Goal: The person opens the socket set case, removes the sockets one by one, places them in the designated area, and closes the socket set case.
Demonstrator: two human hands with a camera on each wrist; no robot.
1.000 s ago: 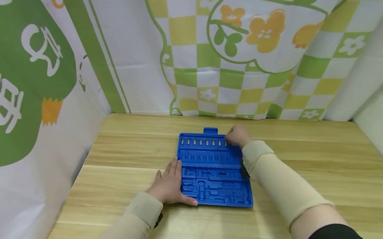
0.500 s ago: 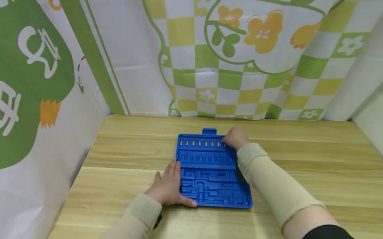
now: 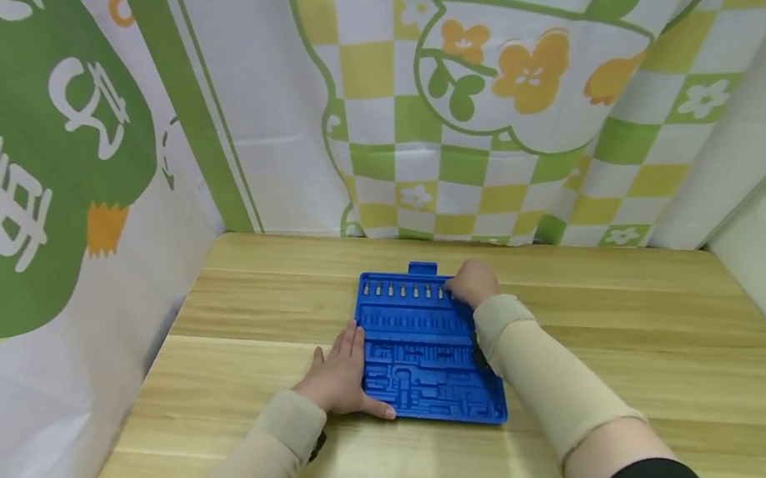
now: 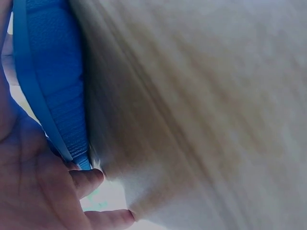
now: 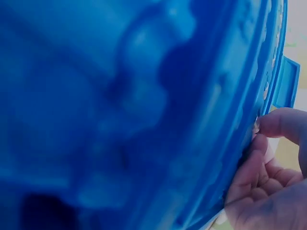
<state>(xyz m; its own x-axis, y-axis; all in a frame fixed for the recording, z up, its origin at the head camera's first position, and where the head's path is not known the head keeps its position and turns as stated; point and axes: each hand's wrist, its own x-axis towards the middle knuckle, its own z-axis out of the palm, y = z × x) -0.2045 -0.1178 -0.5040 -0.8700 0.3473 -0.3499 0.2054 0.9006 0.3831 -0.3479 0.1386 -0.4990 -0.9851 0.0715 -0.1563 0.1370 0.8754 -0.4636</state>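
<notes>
A blue plastic tool case tray (image 3: 429, 375) with moulded recesses lies flat on the table. Along its far edge runs a row of several small metal screwdriver bits (image 3: 403, 291). My left hand (image 3: 336, 375) rests against the tray's left side, fingers extended, thumb along the near-left corner; the left wrist view shows the tray's blue side wall (image 4: 57, 81) beside the palm. At the far-right end of the row is my right hand (image 3: 476, 283). In the right wrist view its thumb and index finger pinch a small metal bit (image 5: 256, 126), mostly hidden by the fingertips.
A wood-grain table (image 3: 640, 365) carries the tray. A blue latch tab (image 3: 422, 268) sticks out from the tray's far edge. Patterned cloth (image 3: 391, 102) hangs behind the table, and white cloth (image 3: 127, 256) hangs at the left.
My right hand has shifted slightly left and nearer along the end of the bit row. The left hand stays against the tray. The head view has tilted a little.
</notes>
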